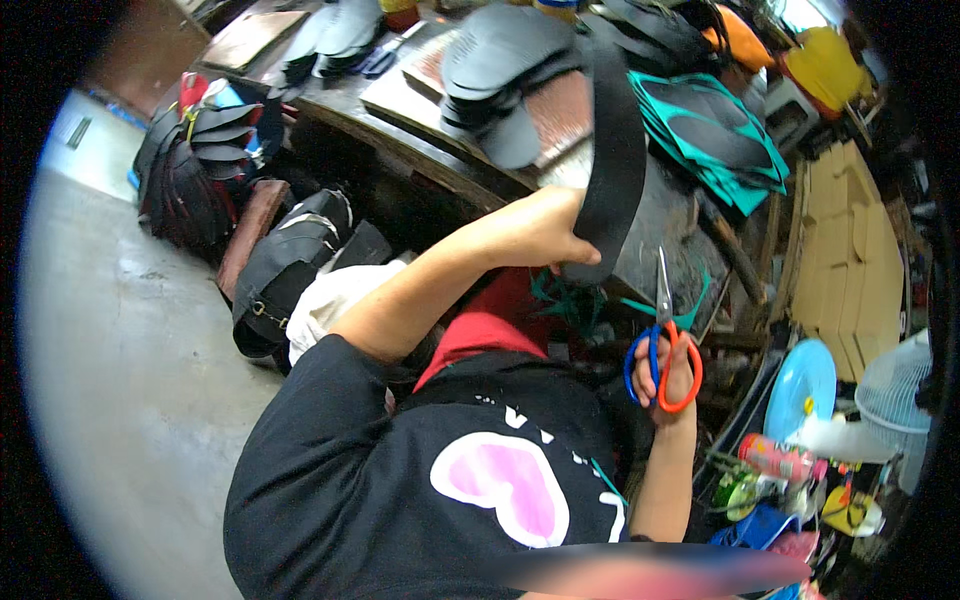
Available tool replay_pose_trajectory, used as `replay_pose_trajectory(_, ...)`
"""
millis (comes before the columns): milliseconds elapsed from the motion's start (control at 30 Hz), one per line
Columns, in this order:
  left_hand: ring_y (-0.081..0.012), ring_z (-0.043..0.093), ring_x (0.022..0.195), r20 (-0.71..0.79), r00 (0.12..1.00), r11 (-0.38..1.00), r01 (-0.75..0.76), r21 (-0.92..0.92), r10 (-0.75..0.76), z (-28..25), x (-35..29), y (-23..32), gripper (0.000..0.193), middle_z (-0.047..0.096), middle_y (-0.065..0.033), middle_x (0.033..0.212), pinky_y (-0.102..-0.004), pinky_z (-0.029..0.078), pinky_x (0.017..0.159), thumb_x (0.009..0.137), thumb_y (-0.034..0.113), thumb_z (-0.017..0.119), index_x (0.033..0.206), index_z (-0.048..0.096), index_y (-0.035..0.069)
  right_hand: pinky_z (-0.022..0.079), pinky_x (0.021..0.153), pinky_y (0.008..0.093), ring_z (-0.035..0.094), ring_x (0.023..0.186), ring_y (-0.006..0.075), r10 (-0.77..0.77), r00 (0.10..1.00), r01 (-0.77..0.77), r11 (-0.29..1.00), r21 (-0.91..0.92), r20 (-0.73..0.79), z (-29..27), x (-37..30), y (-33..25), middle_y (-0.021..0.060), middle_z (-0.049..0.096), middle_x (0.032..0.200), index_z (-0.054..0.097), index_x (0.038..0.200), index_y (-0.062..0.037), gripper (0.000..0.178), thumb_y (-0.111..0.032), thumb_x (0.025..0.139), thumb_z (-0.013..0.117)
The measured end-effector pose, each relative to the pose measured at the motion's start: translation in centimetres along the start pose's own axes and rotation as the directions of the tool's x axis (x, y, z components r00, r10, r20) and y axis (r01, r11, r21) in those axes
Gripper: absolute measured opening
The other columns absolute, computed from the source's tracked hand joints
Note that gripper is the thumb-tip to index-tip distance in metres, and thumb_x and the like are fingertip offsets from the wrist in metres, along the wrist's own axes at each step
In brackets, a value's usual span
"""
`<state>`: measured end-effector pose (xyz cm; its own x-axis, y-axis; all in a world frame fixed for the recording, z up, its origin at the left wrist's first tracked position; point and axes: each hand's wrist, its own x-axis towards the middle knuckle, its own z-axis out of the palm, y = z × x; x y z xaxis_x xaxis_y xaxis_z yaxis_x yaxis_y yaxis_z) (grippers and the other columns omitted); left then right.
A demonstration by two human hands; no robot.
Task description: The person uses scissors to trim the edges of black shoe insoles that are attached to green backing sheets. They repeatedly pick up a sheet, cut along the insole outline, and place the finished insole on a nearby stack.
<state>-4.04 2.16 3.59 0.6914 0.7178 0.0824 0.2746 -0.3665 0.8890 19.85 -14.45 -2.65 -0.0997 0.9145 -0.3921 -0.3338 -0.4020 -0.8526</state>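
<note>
My left hand [558,222] is closed on the lower end of a long, curved black sole-shaped piece [615,150], which stands up over the bench. In my right hand [672,378] is a pair of scissors [664,290] with one blue and one orange-red handle. Their blades point up and lie close together, apart from the black piece. Thin teal offcuts [690,312] lie by the scissors at the bench edge. Behind my left hand a stack of black sole-shaped pieces [505,55] rests on a board.
Teal sheets bearing black ovals [715,140] lie right of the held piece. Bundled black pieces [190,170] and a black bag [290,270] stand at the left. Folded cardboard [845,260], a blue round lid [803,385], and a white fan [893,385] crowd the right side.
</note>
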Motion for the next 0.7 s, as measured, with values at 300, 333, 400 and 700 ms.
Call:
replay_pose_trajectory(300,-0.0348,0.059,0.097,-0.645,0.735,0.586,0.433,0.685,0.209,-14.2,5.2,-4.5,0.054,0.062,-0.0195,0.102,-0.0440,0.048,0.084,0.078,0.040,0.069,0.117,0.053,0.005,0.033,0.031,0.0223,0.038,0.032,0.0109,-0.053,0.999,0.053,0.996,-0.069,-0.011,-1.1,0.6,1.9,0.0014,0.042,0.043,0.053,0.085,-0.0055,0.071,-0.074,0.083,0.035)
replay_pose_trajectory(333,-0.0358,0.057,0.099,-0.649,0.750,0.385,0.566,0.729,0.128,-14.9,5.3,-5.2,0.057,0.061,-0.0185,0.106,-0.0466,0.047,0.084,0.077,0.044,0.069,0.116,0.053,0.006,0.033,0.031,0.0223,0.038,0.032,0.0108,-0.066,0.998,0.065,0.995,-0.077,-0.014,-1.0,0.6,1.9,0.0014,0.042,0.043,0.053,0.085,-0.0057,0.071,-0.075,0.082,0.035)
replay_pose_trajectory(400,-0.0374,0.050,0.109,-0.716,0.671,0.390,0.618,0.683,0.192,-15.1,5.5,-6.0,0.061,0.054,-0.0174,0.117,-0.0485,0.046,0.085,0.072,0.045,0.073,0.116,0.053,0.008,0.032,0.031,0.0217,0.036,0.031,0.0111,-0.054,0.998,0.051,0.994,-0.093,-0.035,-0.8,0.6,1.8,0.0011,0.039,0.042,0.052,0.085,-0.0045,0.072,-0.074,0.084,0.032)
replay_pose_trajectory(700,-0.0376,0.038,0.127,-0.113,0.666,0.420,-0.321,0.849,0.738,-2.1,17.2,-0.4,0.061,0.040,-0.0153,0.139,-0.0526,0.033,0.102,0.075,0.035,0.072,0.128,0.051,0.014,0.033,0.034,0.0219,0.038,0.035,0.0096,-0.053,0.998,0.048,0.990,-0.135,-0.034,-0.7,0.4,1.3,0.0009,0.042,0.046,0.053,0.088,-0.0043,0.073,-0.075,0.082,0.034)
